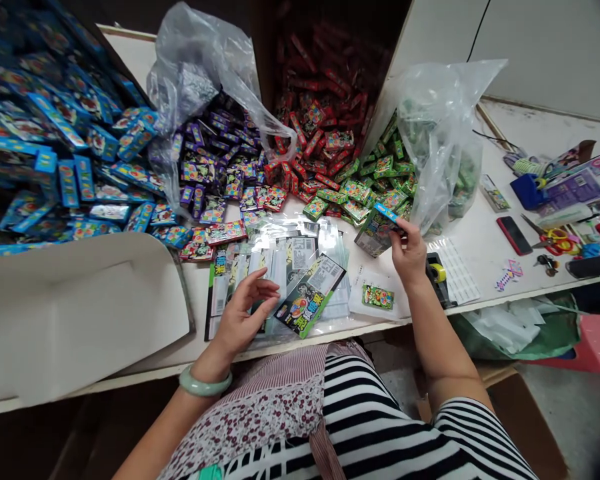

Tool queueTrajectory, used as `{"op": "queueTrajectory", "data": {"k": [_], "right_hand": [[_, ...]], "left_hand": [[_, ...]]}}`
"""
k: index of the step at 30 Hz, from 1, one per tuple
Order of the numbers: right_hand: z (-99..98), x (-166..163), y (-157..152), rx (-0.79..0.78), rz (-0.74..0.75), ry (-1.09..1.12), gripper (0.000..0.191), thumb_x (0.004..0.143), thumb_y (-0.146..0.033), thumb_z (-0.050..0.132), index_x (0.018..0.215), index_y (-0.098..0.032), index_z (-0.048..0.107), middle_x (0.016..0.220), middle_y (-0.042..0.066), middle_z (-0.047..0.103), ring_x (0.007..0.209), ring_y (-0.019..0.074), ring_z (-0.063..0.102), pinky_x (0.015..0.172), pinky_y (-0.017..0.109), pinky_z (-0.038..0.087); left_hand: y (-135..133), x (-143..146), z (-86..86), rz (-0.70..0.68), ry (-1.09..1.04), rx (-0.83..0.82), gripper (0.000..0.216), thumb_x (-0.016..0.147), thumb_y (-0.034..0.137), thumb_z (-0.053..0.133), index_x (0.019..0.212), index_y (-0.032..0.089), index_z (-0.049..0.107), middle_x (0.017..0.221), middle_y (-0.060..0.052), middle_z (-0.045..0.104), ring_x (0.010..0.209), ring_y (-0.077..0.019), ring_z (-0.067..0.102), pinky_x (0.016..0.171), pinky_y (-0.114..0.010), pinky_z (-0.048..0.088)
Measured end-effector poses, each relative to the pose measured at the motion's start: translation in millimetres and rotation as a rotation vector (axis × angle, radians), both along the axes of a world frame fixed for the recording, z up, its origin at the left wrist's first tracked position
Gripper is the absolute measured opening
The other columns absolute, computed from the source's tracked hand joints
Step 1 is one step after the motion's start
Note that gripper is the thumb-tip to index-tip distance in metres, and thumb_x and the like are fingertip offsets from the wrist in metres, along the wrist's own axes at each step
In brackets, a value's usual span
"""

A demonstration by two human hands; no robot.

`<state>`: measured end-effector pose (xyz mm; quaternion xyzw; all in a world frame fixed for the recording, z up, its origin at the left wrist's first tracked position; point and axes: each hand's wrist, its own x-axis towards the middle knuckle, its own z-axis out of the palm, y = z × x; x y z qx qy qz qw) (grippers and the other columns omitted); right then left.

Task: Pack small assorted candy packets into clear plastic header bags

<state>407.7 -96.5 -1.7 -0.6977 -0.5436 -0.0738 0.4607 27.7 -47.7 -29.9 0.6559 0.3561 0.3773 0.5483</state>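
Observation:
My right hand [409, 250] is closed on a stack of small boxes [379, 229], a blue one on top, held just above the white table [480, 233] beside the green pile. My left hand [247, 310], a green bangle on its wrist, rests with fingers apart on a heap of clear printed bags [300, 267]; its fingertips touch one bag [310, 295] with a black and green label. A sealed clear bag with a green box inside [377, 297] lies between my hands.
Heaps of small boxes cover the back: blue [55, 160] at left, purple [220, 167] in a plastic sack, red [320, 113], green [370, 187] by another sack [440, 133]. A tape dispenser [437, 273], phone [514, 235], scissors [555, 237] and clutter sit right. A beige cardboard flap [75, 307] lies left.

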Motion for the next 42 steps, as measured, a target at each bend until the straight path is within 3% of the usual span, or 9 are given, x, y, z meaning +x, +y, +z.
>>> {"op": "queueTrajectory", "data": {"k": [6,11,15,21,26,31,36,39,42], "right_hand": [[31.3,-12,-1,0.120,0.002,0.058,0.030,0.091,-0.036,0.058,0.118,-0.025,0.054,0.112,0.008,0.065,0.089,0.0193,0.067,0.077,0.036,0.059],[58.5,-73,-8,-0.049,0.308,0.269,0.030,0.091,-0.036,0.059,0.119,-0.028,0.051,0.100,0.004,0.063,0.075,0.0168,0.065,0.061,0.030,0.057],[45.0,-120,-11,-0.248,0.540,0.458,0.027,0.090,-0.033,0.060,0.116,-0.027,0.054,0.088,0.001,0.061,0.064,0.0143,0.058,0.051,0.026,0.052],[13.4,-150,-15,-0.392,0.656,0.565,0.029,0.090,-0.035,0.060,0.117,-0.025,0.054,0.096,0.002,0.065,0.071,0.0143,0.061,0.059,0.028,0.053],[31.8,-135,-9,-0.520,0.661,0.410,0.028,0.084,-0.041,0.069,0.104,-0.024,0.060,0.093,0.002,0.067,0.076,0.0159,0.063,0.060,0.027,0.050],[72.2,-110,-2,-0.595,0.663,0.203,0.065,0.076,-0.039,0.078,0.134,-0.026,0.051,0.097,0.002,0.070,0.075,0.0173,0.064,0.059,0.028,0.047],[94.5,-90,-6,-0.790,0.800,0.100,0.033,0.077,-0.037,0.077,0.103,-0.024,0.062,0.077,-0.002,0.067,0.069,0.0154,0.062,0.061,0.027,0.047],[94.8,-68,-21,-0.641,0.666,0.212,0.032,0.075,-0.043,0.078,0.086,-0.023,0.055,0.074,-0.003,0.061,0.062,0.0136,0.058,0.055,0.025,0.046],[90.4,-40,-41,-0.248,0.294,0.268,0.037,0.074,-0.046,0.078,0.093,-0.027,0.054,0.076,-0.002,0.059,0.060,0.0148,0.057,0.051,0.027,0.048]], "left_hand": [[4,7,12.6,0.005,0.007,0.074,0.050,0.090,0.030,0.067,0.136,0.025,0.050,0.103,-0.005,0.068,0.088,-0.0153,0.070,0.085,-0.034,0.060],[4,26,38.4,0.037,-0.065,0.235,0.052,0.089,0.027,0.068,0.138,0.030,0.051,0.124,-0.008,0.063,0.115,-0.0202,0.063,0.095,-0.036,0.056],[-3,32,43.6,-0.083,-0.132,0.168,0.062,0.090,0.026,0.067,0.146,0.035,0.042,0.128,-0.008,0.060,0.109,-0.0181,0.064,0.089,-0.032,0.058],[-17,13,16.7,-0.021,-0.106,-0.012,0.051,0.091,0.029,0.066,0.140,0.031,0.051,0.104,-0.005,0.064,0.096,-0.0157,0.063,0.080,-0.027,0.057],[-20,12,10.6,-0.077,-0.106,-0.021,0.049,0.092,0.030,0.065,0.139,0.031,0.054,0.110,-0.007,0.066,0.099,-0.0177,0.064,0.083,-0.032,0.058],[-20,31,29.2,-0.181,-0.053,0.087,0.048,0.093,0.026,0.063,0.139,0.031,0.054,0.117,-0.007,0.068,0.099,-0.0182,0.066,0.081,-0.034,0.061],[-23,48,38.7,-0.299,-0.036,0.167,0.049,0.093,0.025,0.063,0.141,0.031,0.053,0.116,-0.007,0.070,0.097,-0.0178,0.069,0.082,-0.034,0.062],[-19,45,34.2,-0.294,-0.068,0.142,0.060,0.089,0.025,0.069,0.145,0.031,0.048,0.121,-0.008,0.068,0.104,-0.0194,0.068,0.090,-0.037,0.061],[-10,33,27.2,-0.176,-0.102,0.103,0.059,0.088,0.026,0.071,0.143,0.030,0.050,0.125,-0.009,0.066,0.109,-0.0197,0.066,0.097,-0.038,0.058]]}}
